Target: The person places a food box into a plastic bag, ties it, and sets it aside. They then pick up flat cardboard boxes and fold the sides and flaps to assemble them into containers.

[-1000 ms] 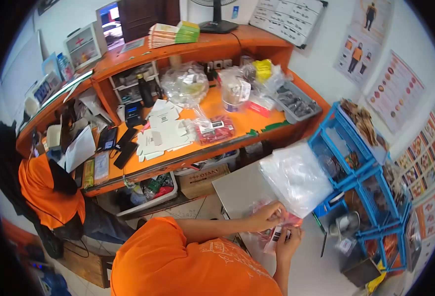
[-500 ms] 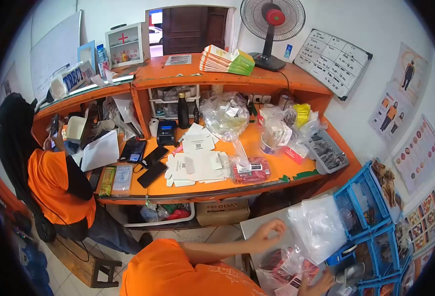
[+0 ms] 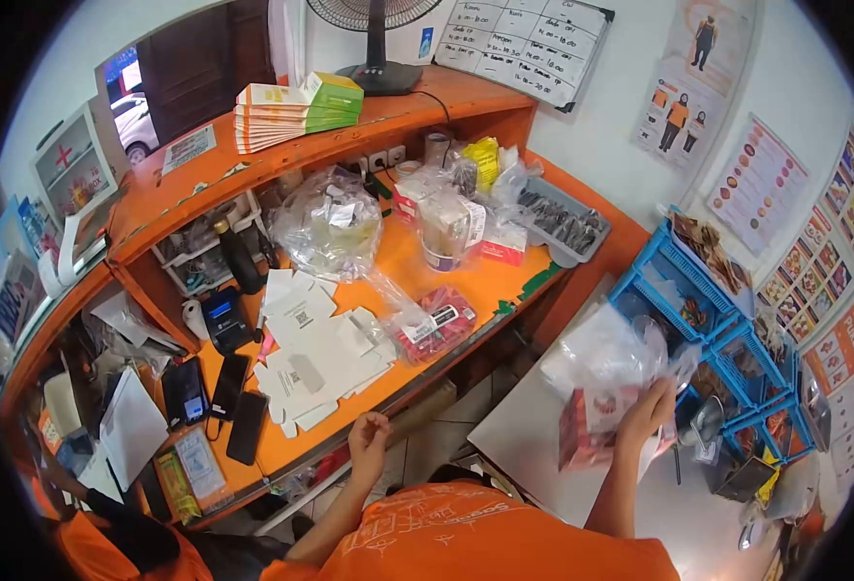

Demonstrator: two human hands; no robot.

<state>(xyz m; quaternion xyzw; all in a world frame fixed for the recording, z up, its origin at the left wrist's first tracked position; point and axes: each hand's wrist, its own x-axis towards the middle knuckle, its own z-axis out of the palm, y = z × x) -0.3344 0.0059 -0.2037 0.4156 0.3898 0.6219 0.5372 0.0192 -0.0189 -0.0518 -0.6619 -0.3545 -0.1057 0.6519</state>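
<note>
So the right hand (image 3: pixel 652 412) is clamped on the right side of a red package (image 3: pixel 587 426) in clear plastic, with loose clear film bunched up around the top. The package is over the grey desk (image 3: pixel 533 416), right at the near side of a pile of clear plastic bags (image 3: pixel 582 358). Can't tell if its bottom is actually touching the desk.

Left hand (image 3: pixel 370 441) is up by the front edge of the orange desk (image 3: pixel 344 423), holding nothing, fingers curled in loosely. Can't really tell if the tips meet the thumb.

Just behind the bags are the blue baskets (image 3: pixel 664 281), with a metal container (image 3: pixel 740 476) near them on the grey desk.

Over on the orange desk there's a second red pack (image 3: pixel 436 324), also in clear plastic with a white label on it, lying just beside some flat white cardboard pieces (image 3: pixel 315 363). Left of those you've got dark phones (image 3: pixel 247 426) and a card terminal (image 3: pixel 225 318). Further back: a big puffy clear bag (image 3: pixel 328 228), a bagged tub (image 3: pixel 443 232) and a grey tray (image 3: pixel 593 242) full of small packets.

Another person (image 3: pixel 126 542) in orange is down at the lower left, well apart from both hands.
</note>
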